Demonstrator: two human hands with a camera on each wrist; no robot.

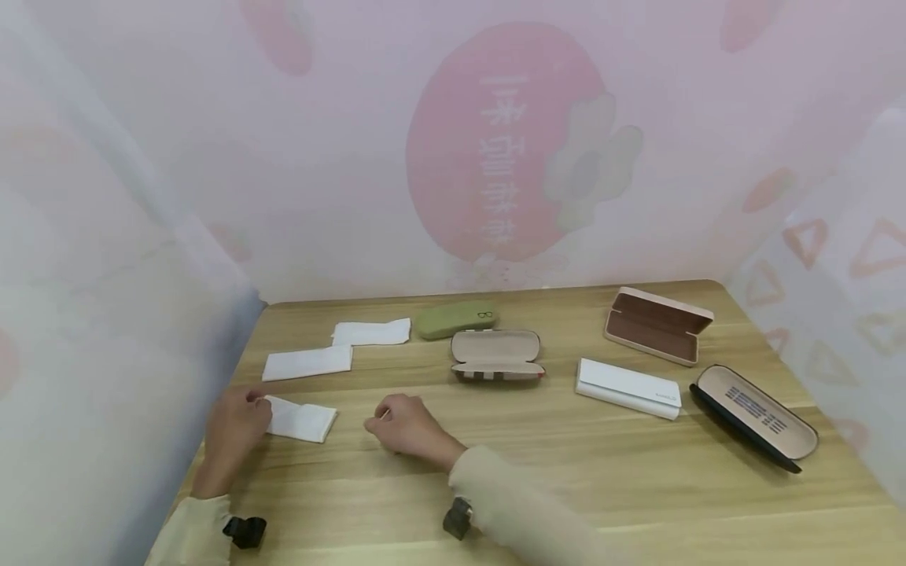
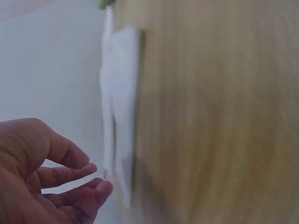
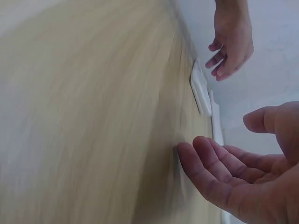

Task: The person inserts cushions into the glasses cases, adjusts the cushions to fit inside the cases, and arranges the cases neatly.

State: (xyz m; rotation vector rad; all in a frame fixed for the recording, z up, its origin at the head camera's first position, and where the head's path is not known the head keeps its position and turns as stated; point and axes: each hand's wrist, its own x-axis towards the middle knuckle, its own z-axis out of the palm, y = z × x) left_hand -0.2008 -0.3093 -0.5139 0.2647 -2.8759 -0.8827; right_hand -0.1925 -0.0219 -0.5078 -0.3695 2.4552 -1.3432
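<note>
The left hand (image 1: 237, 418) hovers at the left end of a folded white cloth (image 1: 303, 421), overlapping it in the head view. In the left wrist view, its fingers are loosely bent with a gap between thumb and fingertips, and nothing is in them. To the right of that cloth, the right hand (image 1: 406, 426) is low over the wooden table (image 1: 368, 503). The right wrist view shows its palm bare and its fingers (image 3: 208, 163) relaxed, thumb apart. Two more folded cloths lie farther back, a flat white one (image 1: 307, 362) and a creased white one (image 1: 371, 332).
Glasses cases stand about the table: a closed green one (image 1: 456, 319), an opened one with a beige lining (image 1: 495, 347), a white flap case (image 1: 628, 387), an opened brown-lined one (image 1: 654, 322) and an opened black-edged one (image 1: 757, 413). Pale printed walls (image 1: 340, 196) border the table.
</note>
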